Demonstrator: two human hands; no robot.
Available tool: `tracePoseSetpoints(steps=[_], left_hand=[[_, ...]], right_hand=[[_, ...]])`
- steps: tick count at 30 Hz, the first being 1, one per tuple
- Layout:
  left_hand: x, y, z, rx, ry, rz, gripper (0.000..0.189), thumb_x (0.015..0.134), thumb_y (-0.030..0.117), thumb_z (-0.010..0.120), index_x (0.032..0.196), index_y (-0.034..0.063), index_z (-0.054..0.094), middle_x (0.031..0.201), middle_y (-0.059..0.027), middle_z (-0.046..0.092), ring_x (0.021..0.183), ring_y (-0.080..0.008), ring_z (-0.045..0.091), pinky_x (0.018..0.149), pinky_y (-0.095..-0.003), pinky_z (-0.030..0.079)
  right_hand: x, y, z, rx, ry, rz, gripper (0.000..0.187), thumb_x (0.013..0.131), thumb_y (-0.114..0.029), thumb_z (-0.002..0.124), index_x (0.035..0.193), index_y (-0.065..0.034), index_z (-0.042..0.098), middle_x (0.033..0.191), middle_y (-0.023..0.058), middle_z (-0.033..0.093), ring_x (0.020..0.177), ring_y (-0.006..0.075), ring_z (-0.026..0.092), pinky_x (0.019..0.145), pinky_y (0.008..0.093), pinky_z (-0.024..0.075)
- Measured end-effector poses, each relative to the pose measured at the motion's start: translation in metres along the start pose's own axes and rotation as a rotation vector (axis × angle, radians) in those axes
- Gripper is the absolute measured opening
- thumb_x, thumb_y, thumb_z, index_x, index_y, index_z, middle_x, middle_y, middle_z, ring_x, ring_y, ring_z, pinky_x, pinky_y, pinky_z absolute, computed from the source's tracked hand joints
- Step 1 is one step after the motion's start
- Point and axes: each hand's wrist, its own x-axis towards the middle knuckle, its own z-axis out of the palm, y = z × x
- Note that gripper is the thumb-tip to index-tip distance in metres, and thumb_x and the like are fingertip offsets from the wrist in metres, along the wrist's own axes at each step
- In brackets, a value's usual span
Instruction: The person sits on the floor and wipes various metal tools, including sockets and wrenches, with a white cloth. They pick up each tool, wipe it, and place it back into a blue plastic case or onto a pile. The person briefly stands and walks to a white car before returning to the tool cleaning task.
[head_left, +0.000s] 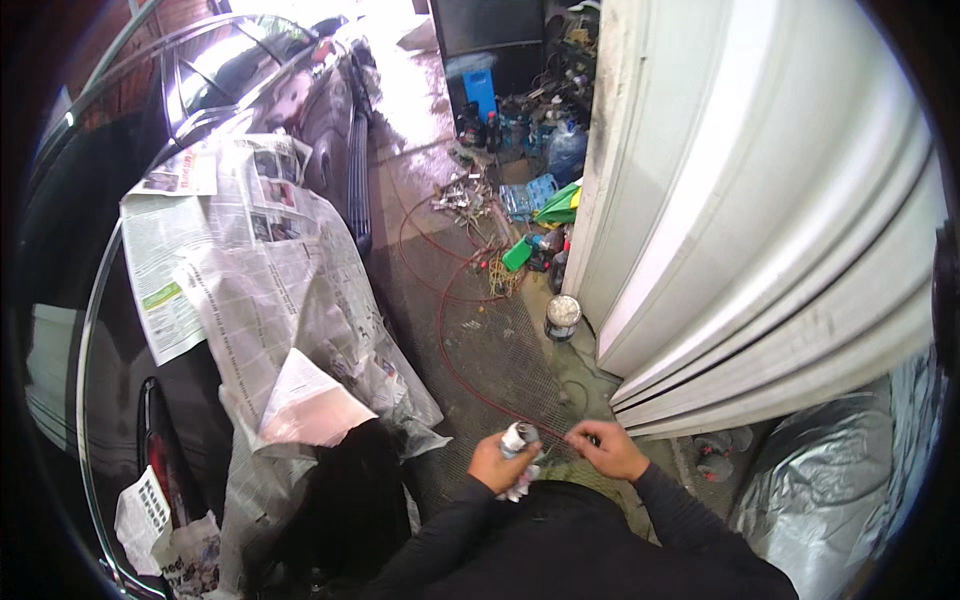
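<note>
My left hand is closed around a small white-and-grey container with its dark top end facing up. Crumpled whitish material, cloth or paper, shows below the same hand. To the right, my right hand pinches a small dark object, too small to identify. A red hose runs along the floor and reaches, in the picture, the fingertips of that hand; whether it joins the dark object I cannot tell. Both hands are in front of my dark clothing, a short gap apart.
On the left stands a dark car, partly covered with newspaper sheets. A white ribbed panel rises at right, near an open bucket. Silver sheeting bulges at lower right. Tools and clutter lie ahead, beside hose loops.
</note>
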Motion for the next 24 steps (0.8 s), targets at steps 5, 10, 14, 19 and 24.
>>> tracePoseSetpoints(steps=[5,10,14,19,24], left_hand=[[0.072,-0.002,-0.034,0.073,0.11,-0.055,0.034,0.085,0.035,0.075,0.097,0.0032,0.07,0.076,-0.0128,0.07,0.071,-0.0201,0.071,0.068,-0.0357,0.053],[0.168,-0.012,-0.089,0.174,0.149,-0.103,0.042,0.077,0.041,0.073,0.104,0.0093,0.068,0.093,-0.018,0.071,0.092,-0.0409,0.067,0.076,-0.0468,0.054],[0.235,0.005,-0.166,0.206,0.22,-0.069,0.039,0.076,0.037,0.073,0.103,0.0087,0.068,0.093,-0.0175,0.071,0.09,-0.0386,0.068,0.076,-0.0463,0.054],[0.308,0.055,-0.237,0.109,0.35,-0.064,0.038,0.077,0.036,0.078,0.097,0.0052,0.068,0.087,-0.0157,0.071,0.083,-0.032,0.07,0.071,-0.0409,0.054],[0.395,0.083,-0.293,0.266,0.351,-0.153,0.046,0.076,0.044,0.08,0.081,0.0019,0.063,0.072,-0.0182,0.067,0.071,-0.037,0.068,0.064,-0.0435,0.052]], right_hand=[[0.154,-0.035,-0.023,-0.209,-0.291,-0.285,0.028,0.091,-0.027,0.066,0.108,-0.0046,0.066,0.093,0.0145,0.07,0.082,0.0303,0.068,0.072,0.0386,0.0526],[0.296,-0.039,0.019,-0.251,-0.544,-0.352,0.029,0.094,-0.027,0.062,0.111,-0.0042,0.065,0.1,0.016,0.07,0.093,0.0351,0.068,0.08,0.0424,0.053],[0.41,-0.066,0.033,-0.238,-0.643,-0.355,0.027,0.093,-0.024,0.063,0.112,-0.0045,0.064,0.1,0.0166,0.071,0.091,0.035,0.069,0.078,0.0414,0.054],[0.531,-0.127,0.017,-0.17,-0.688,-0.448,0.029,0.094,-0.022,0.064,0.117,-0.0053,0.063,0.101,0.0166,0.071,0.089,0.0336,0.07,0.077,0.0399,0.055],[0.648,-0.143,-0.011,-0.16,-0.698,-0.4,0.029,0.094,-0.021,0.064,0.119,-0.0064,0.062,0.1,0.0151,0.071,0.089,0.0321,0.071,0.076,0.039,0.0548]])
